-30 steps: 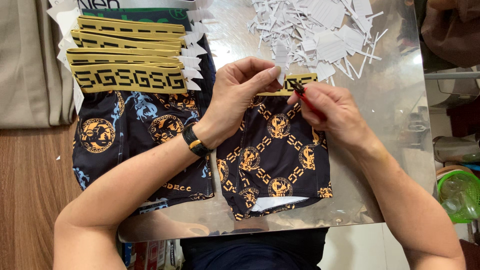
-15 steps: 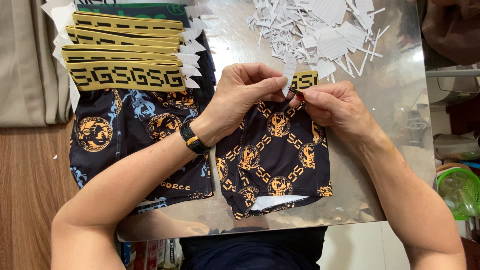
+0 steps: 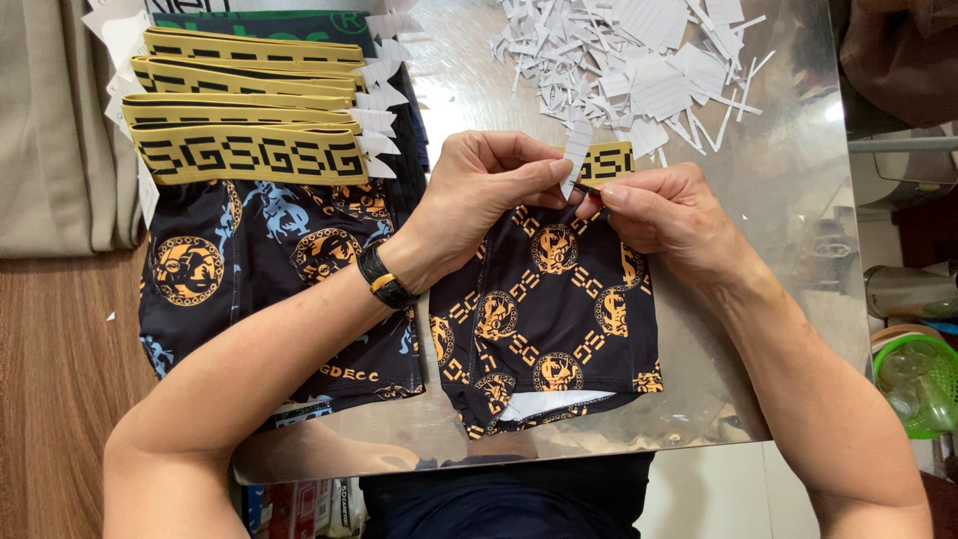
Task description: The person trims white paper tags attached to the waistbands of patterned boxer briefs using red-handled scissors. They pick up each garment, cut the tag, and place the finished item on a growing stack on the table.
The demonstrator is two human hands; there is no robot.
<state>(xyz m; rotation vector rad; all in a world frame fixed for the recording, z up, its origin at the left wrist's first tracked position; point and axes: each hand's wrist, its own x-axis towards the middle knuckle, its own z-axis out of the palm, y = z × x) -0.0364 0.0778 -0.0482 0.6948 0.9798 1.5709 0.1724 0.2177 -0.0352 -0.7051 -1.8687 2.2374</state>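
A pair of black boxer shorts with gold medallion print point(image 3: 555, 319) lies flat on a shiny metal table point(image 3: 758, 329) in front of me. My left hand point(image 3: 479, 195) pinches a small white paper tag point(image 3: 576, 155) at the yellow waistband point(image 3: 611, 160). Opposite it, my right hand point(image 3: 667, 215) grips the waistband's edge, fingertips almost touching the left ones. A black bracelet circles my left wrist point(image 3: 384, 279).
A fanned stack of similar shorts with yellow patterned waistbands and white tags point(image 3: 249, 160) lies at the left. A heap of white paper scraps point(image 3: 639, 60) covers the table's far side. A green basket point(image 3: 918, 384) sits at the right; wooden floor point(image 3: 50, 379) at left.
Both hands have drawn together at the waistband, and the left fingers have pulled the white tag up off the band. The shorts stay in place.
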